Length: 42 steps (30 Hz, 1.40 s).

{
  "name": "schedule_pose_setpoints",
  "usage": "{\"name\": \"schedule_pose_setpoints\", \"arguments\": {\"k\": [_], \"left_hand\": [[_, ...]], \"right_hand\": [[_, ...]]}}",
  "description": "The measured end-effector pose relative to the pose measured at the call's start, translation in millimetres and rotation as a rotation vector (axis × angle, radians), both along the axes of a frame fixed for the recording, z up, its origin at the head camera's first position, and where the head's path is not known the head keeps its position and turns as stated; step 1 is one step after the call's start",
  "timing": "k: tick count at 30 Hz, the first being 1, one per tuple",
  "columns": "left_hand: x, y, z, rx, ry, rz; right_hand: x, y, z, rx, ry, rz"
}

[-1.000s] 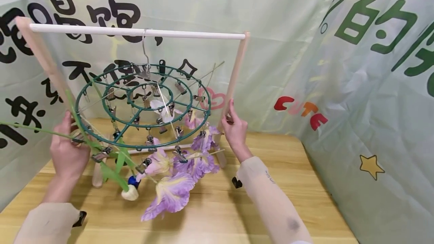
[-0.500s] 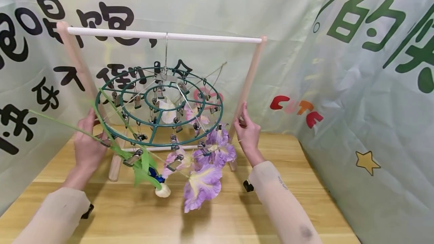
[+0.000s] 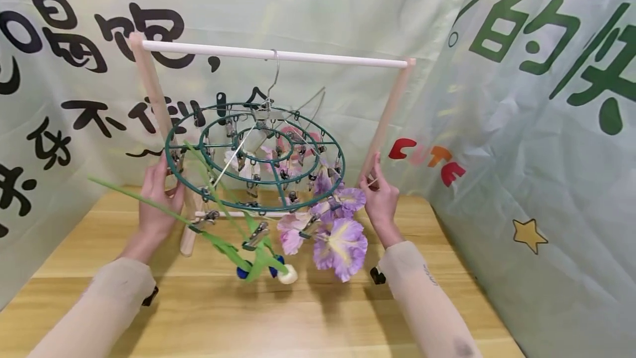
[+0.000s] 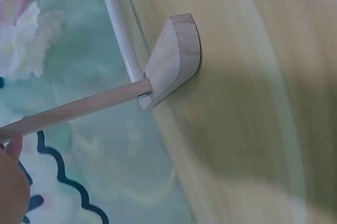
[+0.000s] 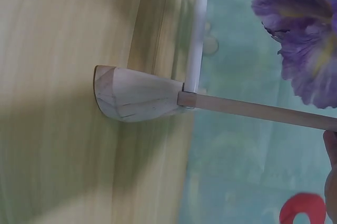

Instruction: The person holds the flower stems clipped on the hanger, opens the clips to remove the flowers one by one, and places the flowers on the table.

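Note:
My left hand grips the left wooden post of a small hanging rack. Lower on the opposite post, my right hand pinches the wood between thumb and fingers. From the white top bar hangs a round green clip hanger with metal clips. Purple ruffled flowers dangle upside down from its right side. At the front left hang green stems with a white bud and blue buds. Each wrist view shows a wooden rack foot at the lower bar's end; only fingertips appear there.
A pale wooden table lies beneath the rack. Printed cloth covers the back, and another printed sheet rises along the right side. A long green stem sticks out leftward past my left hand.
Both hands have shifted the rack rightward in the head view, the left end moving most. The hanger and flowers swing and turn with it. My grip on both posts stays.

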State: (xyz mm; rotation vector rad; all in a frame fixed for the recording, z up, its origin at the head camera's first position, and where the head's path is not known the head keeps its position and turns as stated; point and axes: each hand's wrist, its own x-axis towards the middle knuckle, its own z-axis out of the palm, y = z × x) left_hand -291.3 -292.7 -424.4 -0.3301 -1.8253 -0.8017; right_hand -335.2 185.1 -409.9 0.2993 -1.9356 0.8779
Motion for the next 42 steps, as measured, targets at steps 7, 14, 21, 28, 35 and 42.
{"name": "schedule_pose_setpoints", "arguments": {"k": [7,14,21,28,35,42], "left_hand": [[-3.0,17.8,-1.6,0.038,-0.004,-0.036],[-5.0,30.3,1.0,0.03,-0.02,-0.039],[-10.7,34.7,-0.1,0.002,-0.002,-0.041],[-12.9,34.6,-1.1,0.001,0.009,-0.047],[-12.9,30.8,-1.4,-0.027,0.024,-0.035],[-14.3,27.5,-1.1,-0.03,-0.009,-0.043]], "right_hand": [[-2.4,17.8,0.1,0.054,0.082,-0.028],[-6.6,33.3,-0.4,0.072,0.157,0.01],[-5.6,38.7,0.6,0.057,0.159,0.022],[-1.4,36.8,1.9,0.04,0.102,0.002],[0.5,32.4,-1.7,0.012,0.04,-0.009],[-2.1,30.8,-3.1,-0.01,0.026,-0.017]]}}
